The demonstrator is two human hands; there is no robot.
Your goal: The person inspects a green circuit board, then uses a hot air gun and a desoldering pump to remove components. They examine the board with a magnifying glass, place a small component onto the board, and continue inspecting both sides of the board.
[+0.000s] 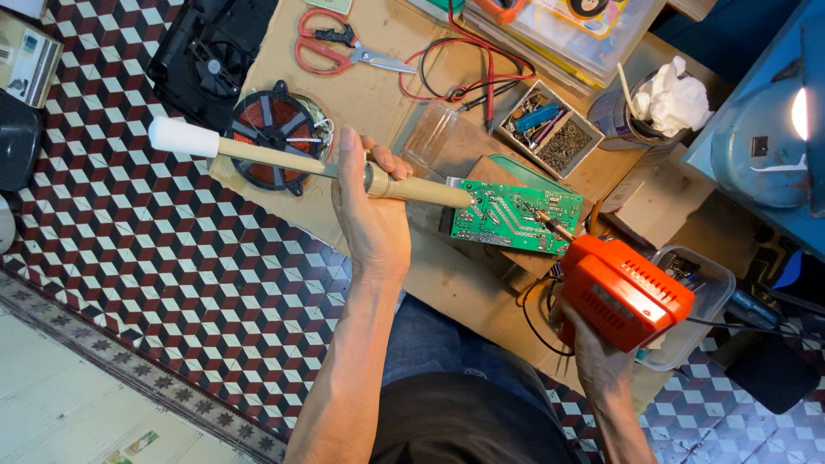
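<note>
**Desoldering at the green circuit board: both tools applied**

The step in hand is judged to be the removal of solder from a joint on the green rectangular circuit board [514, 216], which lies flat on the brown cardboard-covered surface [378, 94], just in front of the person's knees.

The left hand [371, 215] is clenched around a long beige cylindrical desoldering pump with a white plunger cap [284, 160]. The pump is held nearly level, and its nozzle end is brought to the left edge of the board; whether the nozzle touches the board cannot be told. The right hand [593, 348] is closed on the grip of an orange pistol-shaped soldering gun [623, 292]. The thin metal tip of the gun is directed at the right part of the board and appears to touch it.

Behind the board, a small divided tray of screws and small parts [550, 129], a pair of red-handled scissors [339, 47], red and black test leads [468, 77] and a round copper-wound coil [279, 133] are laid out.

The next move is judged to call for the following:

1. The gun tip is to be kept steady on one joint until the solder flows.
2. The pump nozzle is to be brought close beside that same joint, since the two tool ends stand apart.
3. The board is not clamped, so light pressure only is advised.
</note>
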